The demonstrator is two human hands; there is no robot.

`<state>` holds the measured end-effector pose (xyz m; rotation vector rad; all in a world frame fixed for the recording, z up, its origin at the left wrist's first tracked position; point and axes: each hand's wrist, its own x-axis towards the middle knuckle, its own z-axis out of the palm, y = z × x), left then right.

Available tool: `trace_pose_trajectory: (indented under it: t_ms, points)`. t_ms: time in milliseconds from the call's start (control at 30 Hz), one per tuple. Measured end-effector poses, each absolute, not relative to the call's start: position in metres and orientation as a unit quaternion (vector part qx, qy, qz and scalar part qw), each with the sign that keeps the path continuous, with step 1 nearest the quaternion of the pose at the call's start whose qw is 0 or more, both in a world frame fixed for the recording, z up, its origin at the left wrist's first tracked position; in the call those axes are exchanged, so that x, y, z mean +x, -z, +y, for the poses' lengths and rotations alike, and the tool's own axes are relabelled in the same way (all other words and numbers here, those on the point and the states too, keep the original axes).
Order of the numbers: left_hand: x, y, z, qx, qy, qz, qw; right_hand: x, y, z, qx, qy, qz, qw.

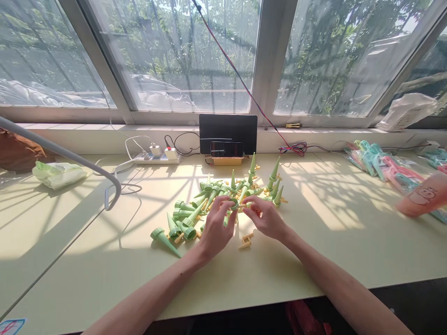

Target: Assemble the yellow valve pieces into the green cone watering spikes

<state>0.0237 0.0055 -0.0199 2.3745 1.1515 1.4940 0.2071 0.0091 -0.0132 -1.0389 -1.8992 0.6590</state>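
Observation:
A heap of green plastic cone spikes [195, 209] lies on the pale yellow table [331, 251], with small yellow plastic pieces [246, 240] scattered among them. Some cones stand upright [274, 174] at the back of the heap. My left hand [218, 225] is closed round a green cone [233, 203], holding its round open end up. My right hand [266, 216] pinches a small yellow piece [244, 205] right against that cone's end. Both hands meet over the near side of the heap.
A black screen [227, 134] with a phone on a stand [226, 151] sits by the window sill, a power strip [157, 157] to its left. Packets of coloured items [380, 163] lie at the right, a pink object [421, 197] at the right edge, a wipes pack [57, 174] at left.

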Motion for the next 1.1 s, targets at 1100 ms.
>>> trace_pose_trajectory:
  t_ms: [1100]
  points:
    - [0.0233, 0.0191, 0.0031, 0.800, -0.476, 0.363, 0.036, 0.2087, 0.0061, 0.0091, -0.425, -0.247, -0.752, 0.439]
